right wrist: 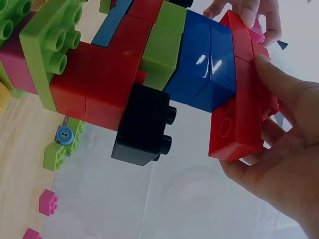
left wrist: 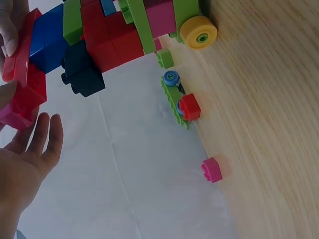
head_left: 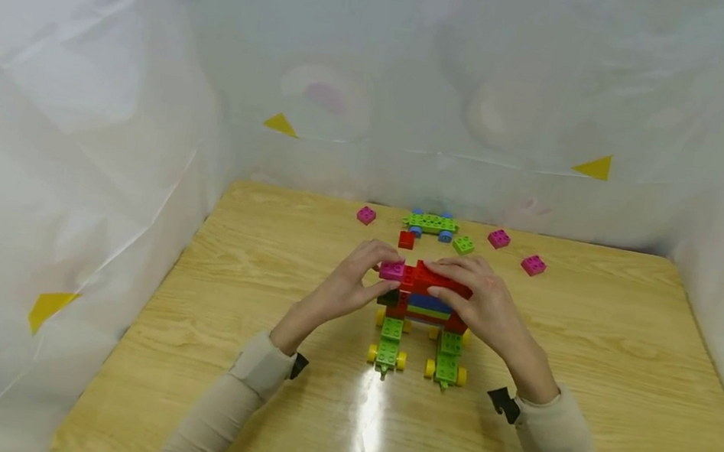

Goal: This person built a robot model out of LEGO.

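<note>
A tall model of stacked toy building bricks (head_left: 429, 304) stands on two green wheeled bases (head_left: 389, 346) with yellow wheels. My left hand (head_left: 346, 282) pinches a pink brick (head_left: 390, 270) at the top left end, thumb on the near side, fingers behind. With my right hand (head_left: 488, 305) I grip the red bricks (head_left: 440, 282) forming the top row. Beneath that row the right wrist view shows blue bricks (right wrist: 194, 59), a green brick (right wrist: 160, 57) and more red ones. A black brick (right wrist: 142, 124) juts out at the side, its studs below the red row's overhanging end.
Behind the model lie a green wheeled base (head_left: 432, 223) with blue wheels, a red brick (head_left: 406, 240) and a green brick (head_left: 463, 245). Pink bricks (head_left: 499, 238) are spread along the back of the wooden table (head_left: 240, 301). White sheeting (head_left: 433, 112) hangs behind it.
</note>
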